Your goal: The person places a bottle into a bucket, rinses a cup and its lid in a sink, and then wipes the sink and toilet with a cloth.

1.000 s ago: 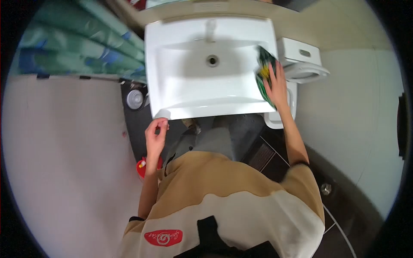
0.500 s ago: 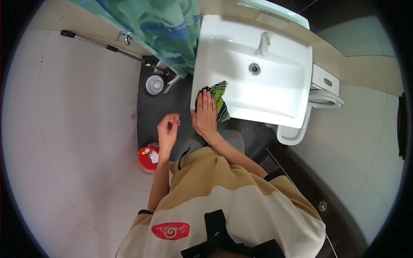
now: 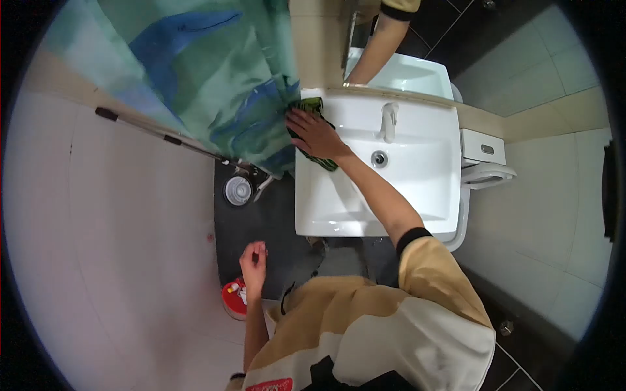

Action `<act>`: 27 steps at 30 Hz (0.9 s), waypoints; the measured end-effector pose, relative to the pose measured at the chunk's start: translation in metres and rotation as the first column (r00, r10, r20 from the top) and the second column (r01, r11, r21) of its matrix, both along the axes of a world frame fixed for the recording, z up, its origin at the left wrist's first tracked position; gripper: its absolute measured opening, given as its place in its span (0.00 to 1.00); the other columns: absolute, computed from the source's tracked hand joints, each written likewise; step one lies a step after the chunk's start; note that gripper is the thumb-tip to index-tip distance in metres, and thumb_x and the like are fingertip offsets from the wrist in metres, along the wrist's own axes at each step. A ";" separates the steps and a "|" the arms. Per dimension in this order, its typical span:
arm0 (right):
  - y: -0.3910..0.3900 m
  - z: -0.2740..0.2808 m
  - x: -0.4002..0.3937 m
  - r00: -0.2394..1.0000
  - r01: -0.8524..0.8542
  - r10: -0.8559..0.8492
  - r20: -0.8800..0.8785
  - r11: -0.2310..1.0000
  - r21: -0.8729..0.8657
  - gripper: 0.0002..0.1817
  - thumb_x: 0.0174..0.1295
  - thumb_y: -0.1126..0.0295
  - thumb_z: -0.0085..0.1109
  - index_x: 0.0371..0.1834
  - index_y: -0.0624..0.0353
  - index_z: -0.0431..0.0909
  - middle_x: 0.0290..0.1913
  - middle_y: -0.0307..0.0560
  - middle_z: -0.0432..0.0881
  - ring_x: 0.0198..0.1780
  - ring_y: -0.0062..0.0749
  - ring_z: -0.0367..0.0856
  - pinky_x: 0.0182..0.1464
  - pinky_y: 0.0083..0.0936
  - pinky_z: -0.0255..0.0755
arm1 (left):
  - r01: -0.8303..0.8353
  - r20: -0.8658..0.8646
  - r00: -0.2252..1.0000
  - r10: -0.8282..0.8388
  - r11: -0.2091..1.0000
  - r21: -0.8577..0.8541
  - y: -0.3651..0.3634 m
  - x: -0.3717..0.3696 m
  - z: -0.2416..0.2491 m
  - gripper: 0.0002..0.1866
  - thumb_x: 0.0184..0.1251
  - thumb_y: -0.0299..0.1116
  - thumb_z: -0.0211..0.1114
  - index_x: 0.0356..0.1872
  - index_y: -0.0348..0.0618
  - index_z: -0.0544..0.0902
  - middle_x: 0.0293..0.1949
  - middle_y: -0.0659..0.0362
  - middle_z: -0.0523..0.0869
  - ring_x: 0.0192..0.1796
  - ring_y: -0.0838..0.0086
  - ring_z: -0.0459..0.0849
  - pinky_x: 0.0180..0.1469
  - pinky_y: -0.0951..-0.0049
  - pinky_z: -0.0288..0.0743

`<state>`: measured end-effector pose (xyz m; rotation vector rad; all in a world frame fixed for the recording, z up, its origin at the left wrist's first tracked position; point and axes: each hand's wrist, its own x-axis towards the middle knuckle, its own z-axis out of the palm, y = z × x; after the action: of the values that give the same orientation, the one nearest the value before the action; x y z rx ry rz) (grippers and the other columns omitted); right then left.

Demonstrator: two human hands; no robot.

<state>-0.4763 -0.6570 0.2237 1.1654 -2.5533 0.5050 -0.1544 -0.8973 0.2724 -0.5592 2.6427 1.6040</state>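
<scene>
My right hand [image 3: 318,135] presses a green and black striped cloth [image 3: 324,161] against the back left corner of the white sink [image 3: 417,182]. The palm and fingers cover much of the cloth, and its edges show above and below the hand. Beside the cloth, the blue-green curtain [image 3: 251,124] hangs close to my fingertips. My left hand [image 3: 253,264] is held low, left of the sink and apart from it, with its fingers curled in loosely. Nothing shows in it.
A white faucet [image 3: 389,122] stands at the sink's back, below a mirror [image 3: 417,58]. On the right is a white toilet [image 3: 484,148]. A long pole [image 3: 163,135] leans at the left, near a round white-and-black object [image 3: 238,190]. A red container [image 3: 233,305] stands by my left arm.
My right hand and the cloth have moved from the sink's front left edge to its back left corner, with the arm now stretched over the basin. My left hand stays curled.
</scene>
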 end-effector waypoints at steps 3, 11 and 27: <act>-0.006 -0.001 -0.049 0.986 0.167 -0.168 -0.014 0.983 -0.074 0.30 0.68 0.53 0.53 0.67 0.60 0.70 0.71 0.52 0.69 0.76 0.45 0.59 0.74 0.42 0.57 | -0.166 0.036 0.986 0.163 0.982 0.087 0.014 -0.009 -0.004 0.10 0.75 0.32 0.61 0.37 0.34 0.81 0.26 0.63 0.79 0.31 0.80 0.77 0.36 0.78 0.72; 0.077 0.003 -0.017 0.730 0.666 -0.682 -0.032 0.722 -0.186 0.37 0.66 0.54 0.58 0.70 0.71 0.65 0.71 0.60 0.66 0.74 0.59 0.58 0.73 0.50 0.55 | -0.081 -0.033 0.996 0.082 0.996 0.038 0.026 0.023 -0.032 0.07 0.72 0.31 0.64 0.40 0.36 0.83 0.27 0.63 0.81 0.30 0.81 0.77 0.35 0.78 0.73; 0.113 -0.052 0.077 0.789 0.608 -0.612 0.056 0.763 -0.221 0.35 0.60 0.74 0.59 0.73 0.57 0.65 0.72 0.53 0.66 0.73 0.55 0.61 0.71 0.47 0.61 | -0.032 -0.054 0.998 0.035 0.998 0.059 0.002 0.062 -0.057 0.09 0.76 0.32 0.61 0.37 0.36 0.81 0.28 0.63 0.79 0.31 0.84 0.74 0.34 0.80 0.70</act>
<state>-0.3996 -0.5437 0.1714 0.2096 -2.5668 0.5862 -0.0922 -0.8954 0.2156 -0.5689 2.6290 1.7234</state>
